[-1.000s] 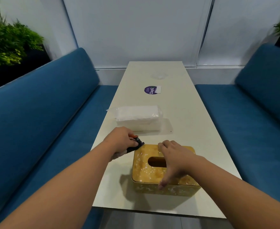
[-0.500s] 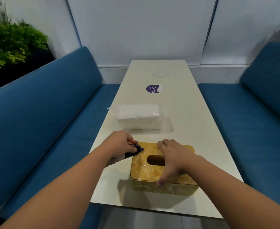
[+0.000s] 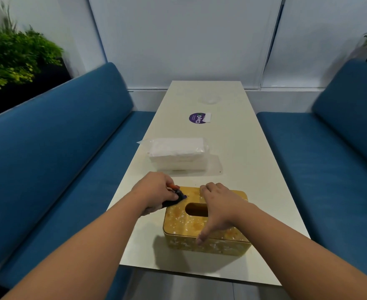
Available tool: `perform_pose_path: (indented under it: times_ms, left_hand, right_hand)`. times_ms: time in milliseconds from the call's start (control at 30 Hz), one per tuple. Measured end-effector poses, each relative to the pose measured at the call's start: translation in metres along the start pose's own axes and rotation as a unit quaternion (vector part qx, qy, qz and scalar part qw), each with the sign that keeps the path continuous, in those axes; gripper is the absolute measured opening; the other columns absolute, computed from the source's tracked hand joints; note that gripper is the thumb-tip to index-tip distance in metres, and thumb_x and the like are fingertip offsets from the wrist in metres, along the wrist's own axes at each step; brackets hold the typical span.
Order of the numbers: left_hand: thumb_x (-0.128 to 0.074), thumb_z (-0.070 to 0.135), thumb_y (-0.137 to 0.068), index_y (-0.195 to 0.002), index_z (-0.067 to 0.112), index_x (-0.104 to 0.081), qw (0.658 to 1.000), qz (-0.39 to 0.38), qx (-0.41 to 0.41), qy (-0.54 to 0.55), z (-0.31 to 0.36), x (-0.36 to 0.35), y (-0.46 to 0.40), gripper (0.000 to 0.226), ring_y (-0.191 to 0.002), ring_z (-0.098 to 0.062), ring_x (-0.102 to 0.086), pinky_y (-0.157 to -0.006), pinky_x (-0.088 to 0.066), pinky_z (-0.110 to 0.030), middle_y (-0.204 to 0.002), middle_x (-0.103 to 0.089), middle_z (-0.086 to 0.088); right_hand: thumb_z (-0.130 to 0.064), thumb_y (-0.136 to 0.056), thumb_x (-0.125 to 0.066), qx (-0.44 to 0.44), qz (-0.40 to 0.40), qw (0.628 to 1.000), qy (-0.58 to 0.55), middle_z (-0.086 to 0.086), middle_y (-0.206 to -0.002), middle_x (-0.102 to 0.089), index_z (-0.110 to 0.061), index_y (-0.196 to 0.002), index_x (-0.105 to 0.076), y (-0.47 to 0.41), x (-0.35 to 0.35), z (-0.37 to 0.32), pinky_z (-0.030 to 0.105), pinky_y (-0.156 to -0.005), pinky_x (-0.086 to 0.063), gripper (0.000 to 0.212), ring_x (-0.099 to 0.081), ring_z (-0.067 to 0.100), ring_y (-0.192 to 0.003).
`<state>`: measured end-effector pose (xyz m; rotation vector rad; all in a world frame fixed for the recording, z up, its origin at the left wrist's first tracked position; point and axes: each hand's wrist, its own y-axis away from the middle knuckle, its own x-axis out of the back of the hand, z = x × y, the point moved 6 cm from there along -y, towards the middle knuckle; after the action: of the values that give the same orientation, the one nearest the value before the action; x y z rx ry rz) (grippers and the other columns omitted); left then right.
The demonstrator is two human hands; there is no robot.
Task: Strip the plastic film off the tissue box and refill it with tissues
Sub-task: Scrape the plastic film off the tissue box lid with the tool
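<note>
1. Benches (image 3: 55, 152) in blue upholstery run down both sides of your view, the left one and the right one facing each other across the table, with green plants (image 3: 11, 55) behind the left backrest and at the far right corner.
2. The long pale table (image 3: 249, 148) stretches from your near edge to the far wall between them.
3. The yellow tissue box (image 3: 191, 224), speckled with white flecks, sits on the near end of the table, right of centre, with its oval slot facing up.
4. The pack of tissues (image 3: 177, 153) in clear plastic wrap lies on the table just beyond the box, towards the left side, apart from it.
5. Your right hand (image 3: 219, 207) lies over the top of the box, palm down: the fingers reach the far edge of the lid and are bent over it, and the thumb stretches back to the near edge, so you grip the box across its width.
6. Your left hand (image 3: 156, 191) is at the box's far left corner, its fingers curled tight round a small dark tool (image 3: 175, 199) with an orange part; the tool's tip touches the lid at that corner. What kind of tool it is, you cannot tell from here.
7. A round purple sticker (image 3: 196, 118) with a small white tag beside it sits further up the table, and past that a faint clear patch (image 3: 208, 100) lies near the far end.
</note>
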<state>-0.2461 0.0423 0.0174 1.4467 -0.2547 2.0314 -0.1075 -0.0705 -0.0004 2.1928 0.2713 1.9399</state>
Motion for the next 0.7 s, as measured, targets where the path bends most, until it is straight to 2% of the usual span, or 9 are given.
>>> perform_pose_path:
  times_ms: [467,600,700]
  left_hand:
    - [-0.074,0.041,-0.078,-0.087,0.03,-0.065,1.0,0.023,0.005,-0.006,0.009,0.003,-0.015,0.017,-0.072,-0.009,-0.055,-0.056,-0.042,-0.024,-0.077,-0.061,0.008]
    - [-0.074,0.042,-0.077,-0.076,0.032,-0.06,1.0,0.004,0.011,-0.017,-0.007,0.006,-0.015,0.017,-0.068,-0.008,-0.055,-0.051,-0.036,-0.023,-0.071,-0.059,0.009]
    - [-0.076,0.04,-0.076,-0.086,0.029,-0.065,0.999,0.036,-0.011,0.004,0.002,0.004,-0.016,0.019,-0.075,-0.012,-0.057,-0.058,-0.045,-0.026,-0.081,-0.06,0.008]
  right_hand:
    - [-0.086,-0.037,-0.069,-0.001,-0.002,1.0,-0.002,0.002,-0.144,-0.033,-0.016,-0.147,-0.022,0.002,0.002,-0.002,0.038,-0.107,-0.032,0.139,-0.032,0.023,-0.128]
    - [-0.087,-0.037,-0.069,-0.004,-0.004,1.0,-0.001,0.001,-0.144,-0.033,-0.016,-0.148,-0.021,0.002,0.003,-0.001,0.039,-0.108,-0.032,0.14,-0.032,0.023,-0.128]
    - [-0.087,-0.037,-0.069,-0.005,-0.005,1.0,0.002,0.002,-0.144,-0.033,-0.017,-0.148,-0.021,0.001,0.002,-0.002,0.038,-0.107,-0.033,0.14,-0.033,0.024,-0.128]
